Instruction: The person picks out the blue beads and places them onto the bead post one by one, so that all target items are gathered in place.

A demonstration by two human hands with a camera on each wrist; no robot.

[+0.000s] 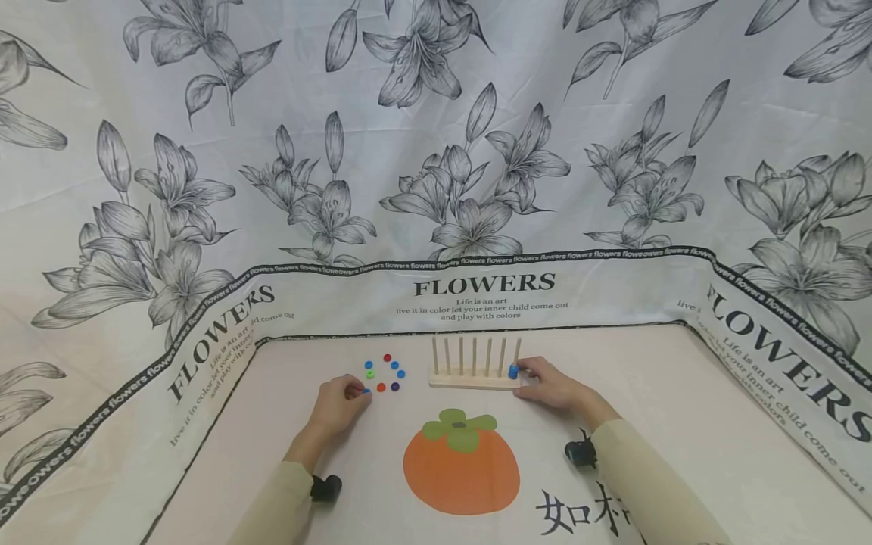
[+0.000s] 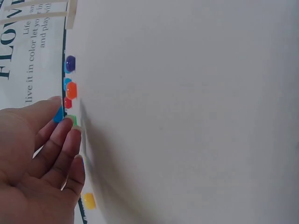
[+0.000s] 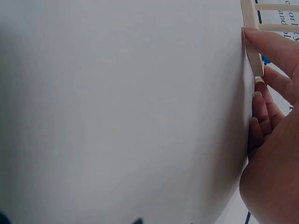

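My left hand (image 1: 337,403) pinches a blue bead (image 2: 58,115) between thumb and forefinger, just above the cloth. Beside it lies a loose group of small beads: a green bead (image 1: 370,374), an orange bead (image 1: 381,387), a purple bead (image 1: 395,386), a red bead (image 1: 387,357) and several blue ones. To the right stands a wooden peg rack (image 1: 470,380) with a row of upright pegs. On its rightmost peg sits a stack of blue beads (image 1: 514,371). My right hand (image 1: 549,384) grips the rack's right end, thumb on the front edge (image 3: 251,39).
A yellow bead (image 2: 89,200) shows near the left hand in the left wrist view. The pale tablecloth (image 1: 470,469) bears a printed persimmon and black characters. Flower-printed fabric (image 1: 477,295) rises behind the table and along both sides.
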